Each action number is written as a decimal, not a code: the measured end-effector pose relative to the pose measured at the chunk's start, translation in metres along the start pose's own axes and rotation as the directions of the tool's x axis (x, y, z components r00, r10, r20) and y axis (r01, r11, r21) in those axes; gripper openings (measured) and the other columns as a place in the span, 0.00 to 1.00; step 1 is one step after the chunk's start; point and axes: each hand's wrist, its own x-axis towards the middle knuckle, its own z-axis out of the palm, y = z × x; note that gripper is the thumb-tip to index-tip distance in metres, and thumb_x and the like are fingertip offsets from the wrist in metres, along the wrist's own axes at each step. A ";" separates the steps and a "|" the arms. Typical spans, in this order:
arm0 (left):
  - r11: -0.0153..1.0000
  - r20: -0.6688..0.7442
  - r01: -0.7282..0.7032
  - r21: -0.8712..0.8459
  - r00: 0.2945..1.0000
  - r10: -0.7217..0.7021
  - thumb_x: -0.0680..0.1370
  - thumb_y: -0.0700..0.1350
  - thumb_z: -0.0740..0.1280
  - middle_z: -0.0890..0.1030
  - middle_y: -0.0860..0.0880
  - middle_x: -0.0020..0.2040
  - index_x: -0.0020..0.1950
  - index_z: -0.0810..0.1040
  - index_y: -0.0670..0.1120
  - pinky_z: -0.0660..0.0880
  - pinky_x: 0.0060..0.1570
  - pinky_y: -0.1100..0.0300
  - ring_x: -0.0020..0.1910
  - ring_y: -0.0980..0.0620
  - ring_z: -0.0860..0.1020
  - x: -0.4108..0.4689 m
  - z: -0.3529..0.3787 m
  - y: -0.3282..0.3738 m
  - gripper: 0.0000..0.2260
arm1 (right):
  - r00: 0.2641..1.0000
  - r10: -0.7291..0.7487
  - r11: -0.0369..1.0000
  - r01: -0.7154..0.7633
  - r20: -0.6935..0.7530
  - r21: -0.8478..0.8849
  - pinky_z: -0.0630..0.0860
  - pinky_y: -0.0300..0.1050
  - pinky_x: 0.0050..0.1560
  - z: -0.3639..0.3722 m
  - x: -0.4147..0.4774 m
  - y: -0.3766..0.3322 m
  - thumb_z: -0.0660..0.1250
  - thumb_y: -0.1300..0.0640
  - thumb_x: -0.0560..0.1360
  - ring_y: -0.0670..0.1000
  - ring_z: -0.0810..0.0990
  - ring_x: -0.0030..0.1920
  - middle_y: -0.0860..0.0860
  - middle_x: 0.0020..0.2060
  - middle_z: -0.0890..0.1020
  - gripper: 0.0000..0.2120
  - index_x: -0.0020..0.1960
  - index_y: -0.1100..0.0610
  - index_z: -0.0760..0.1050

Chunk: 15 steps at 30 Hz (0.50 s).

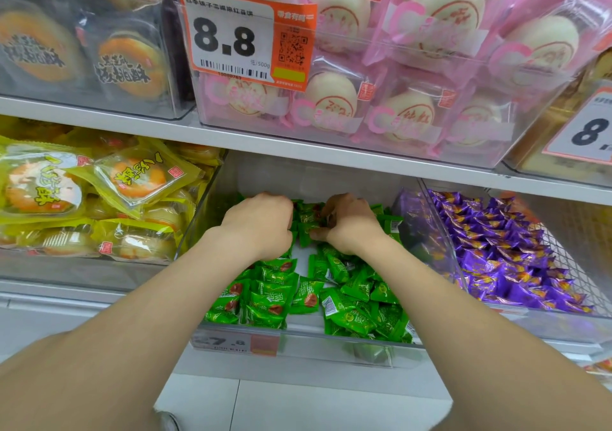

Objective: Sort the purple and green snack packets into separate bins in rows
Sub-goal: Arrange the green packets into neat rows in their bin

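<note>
Most sorting looks done: purple packets (506,255) lie rowed at right, my right hand (347,223) pinches one of the loose green packets (354,285), and whether my left hand (256,222) grips any I cannot tell.

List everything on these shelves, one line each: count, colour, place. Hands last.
green snack packets: many, green, loose in the middle bin, lower shelf
purple snack packets: many, purple, in the right bin beside it
yellow pastry packs: several, yellow, lower-left bin
pink bun packs: several, pink, upper-shelf bin
brown pastry packs: at least two, clear over orange-brown, upper left
8.8 price tag: one, orange and white, front of the pink packs' bin
blurred price tag: one, white and red, front of the middle bin
left hand: one, on the green packets, fingers hidden
right hand: one, same bin, pinching green packets
</note>
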 end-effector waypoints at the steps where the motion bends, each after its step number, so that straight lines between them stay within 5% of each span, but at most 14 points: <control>1: 1.000 0.001 -0.001 0.001 1.000 0.001 0.78 0.45 0.68 0.80 0.47 0.50 0.51 0.80 0.49 0.82 0.51 0.46 0.49 0.42 0.81 0.000 0.000 0.000 0.04 | 1.000 -0.024 1.000 0.024 -0.004 -0.006 0.81 0.51 0.57 0.001 0.000 0.000 0.81 0.43 0.69 0.58 0.82 0.58 0.54 0.52 0.84 0.22 0.60 0.49 0.82; 8: 1.000 0.005 -0.007 0.013 1.000 0.007 0.78 0.47 0.68 0.80 0.47 0.51 0.52 0.79 0.49 0.82 0.51 0.46 0.49 0.42 0.80 0.002 0.002 0.000 0.05 | 0.999 -0.015 0.994 0.010 -0.045 -0.110 0.76 0.50 0.56 0.006 0.009 -0.004 0.81 0.43 0.70 0.63 0.80 0.62 0.58 0.59 0.81 0.24 0.60 0.53 0.80; 15: 1.000 0.004 -0.011 0.017 1.000 0.011 0.79 0.47 0.68 0.81 0.48 0.50 0.52 0.79 0.49 0.82 0.50 0.46 0.48 0.44 0.80 0.002 0.003 -0.002 0.05 | 1.000 -0.002 1.000 0.003 -0.024 0.022 0.79 0.44 0.51 0.003 0.016 -0.008 0.85 0.46 0.64 0.55 0.81 0.56 0.53 0.51 0.84 0.16 0.41 0.49 0.80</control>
